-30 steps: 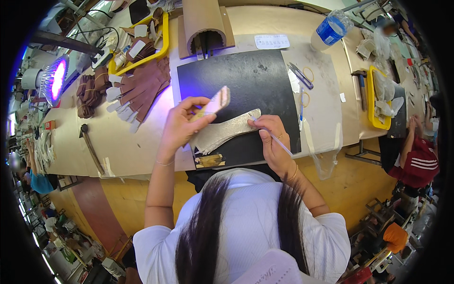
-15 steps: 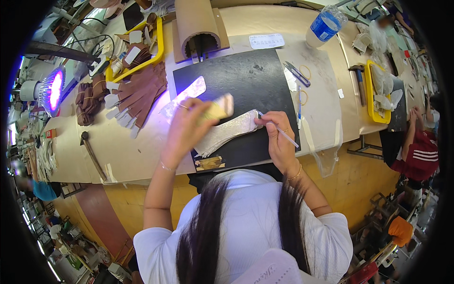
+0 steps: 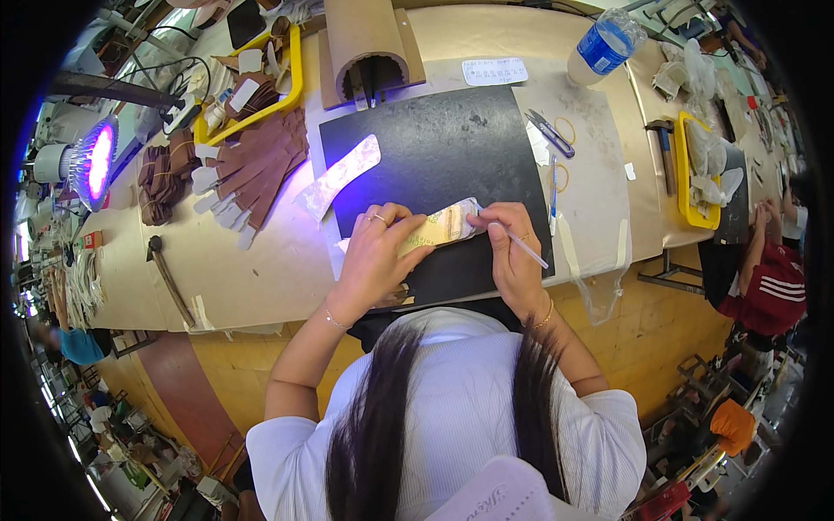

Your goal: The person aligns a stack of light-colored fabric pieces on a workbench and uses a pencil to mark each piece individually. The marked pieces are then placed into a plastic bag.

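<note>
At the far left of the frame a purple-lit lamp [image 3: 94, 161] glows above the workbench [image 3: 261, 260], and below it a hammer [image 3: 168, 276] lies on the bare top. Right of the lamp, a fan of brown leather strips [image 3: 261, 169] spreads out below a yellow tray [image 3: 291, 82] in the upper left. A pale curved piece [image 3: 343, 176] lies across the left edge of the black mat [image 3: 452, 148] at upper centre. Just below it, in the middle of the frame, the left hand [image 3: 375, 256] is curled over a yellowish shaped piece [image 3: 439, 227], fingers closed on its left end and pressing it to the mat. The right hand [image 3: 512, 260] touches the piece's right end, fingers pinched shut around a thin white pen-like tool [image 3: 524, 246] whose tip rests on the piece. Further right, small snips [image 3: 549, 133] lie beside the mat, a clear bottle with a blue label [image 3: 606, 43] stands at the upper right, and a second yellow tray [image 3: 699, 169] sits near the right edge.
</note>
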Motion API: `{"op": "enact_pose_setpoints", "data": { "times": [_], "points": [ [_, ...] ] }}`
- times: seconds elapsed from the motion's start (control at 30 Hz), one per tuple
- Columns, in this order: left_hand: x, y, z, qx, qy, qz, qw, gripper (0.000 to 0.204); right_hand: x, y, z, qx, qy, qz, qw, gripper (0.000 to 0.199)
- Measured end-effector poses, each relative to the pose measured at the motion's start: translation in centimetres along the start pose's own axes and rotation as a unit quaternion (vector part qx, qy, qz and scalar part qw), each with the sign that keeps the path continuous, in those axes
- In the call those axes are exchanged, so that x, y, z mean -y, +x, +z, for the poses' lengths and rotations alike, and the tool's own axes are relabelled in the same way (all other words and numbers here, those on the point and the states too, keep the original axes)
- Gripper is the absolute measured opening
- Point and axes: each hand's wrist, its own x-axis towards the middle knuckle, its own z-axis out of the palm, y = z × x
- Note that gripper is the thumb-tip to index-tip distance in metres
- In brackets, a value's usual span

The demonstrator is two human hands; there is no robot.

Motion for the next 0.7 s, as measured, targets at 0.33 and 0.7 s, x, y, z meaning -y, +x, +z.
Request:
{"op": "enact_pose_setpoints", "data": {
  "times": [0.33, 0.7],
  "points": [
    [0.1, 0.1, -0.1, 0.008, 0.001, 0.009, 1.0, 0.039, 0.0, 0.0, -0.1, 0.016, -0.011, 0.013, 1.0, 0.012],
    [0.0, 0.0, 0.2, 0.006, 0.015, 0.015, 1.0, 0.038, 1.3, 0.5, 0.4, 0.059, -0.148, -0.06, 0.985, 0.01]
  ]
}}
